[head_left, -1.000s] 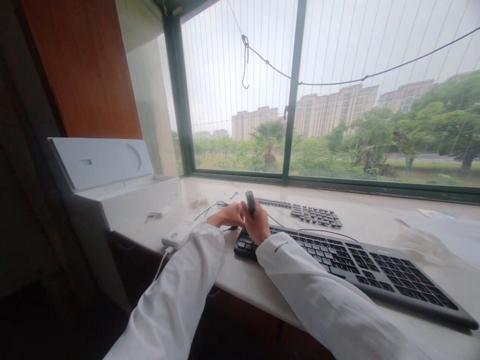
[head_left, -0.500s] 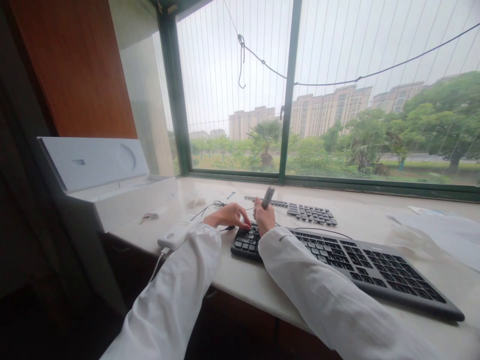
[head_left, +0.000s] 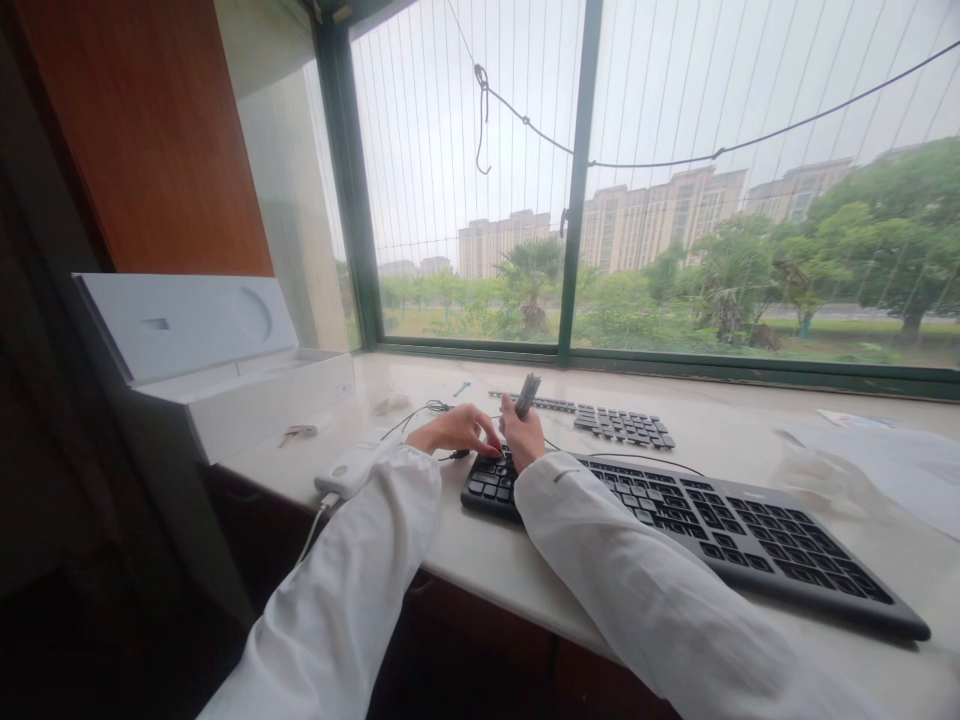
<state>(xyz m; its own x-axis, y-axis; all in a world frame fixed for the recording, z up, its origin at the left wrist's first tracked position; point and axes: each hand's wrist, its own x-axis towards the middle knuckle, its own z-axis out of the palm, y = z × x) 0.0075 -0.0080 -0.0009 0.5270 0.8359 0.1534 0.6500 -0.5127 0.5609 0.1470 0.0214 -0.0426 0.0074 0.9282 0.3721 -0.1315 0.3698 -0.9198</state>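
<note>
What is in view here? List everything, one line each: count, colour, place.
keyboard: one, black, sill's near edge
rows of keys: one group, dark, behind the keyboard
box: one, white, open, sill's left end
small device: one, white, cabled, left of keyboard
thin cable: one, black, behind the hands
sheets: several, pale, sill's right end
sill: one, pale, below the window
window frame: one, green, at back
tool: one, dark grey, tilted, in right hand
left hand: one, white sleeve, fingertips at keyboard's left end
right hand: one, white sleeve, gripping the tool
</note>
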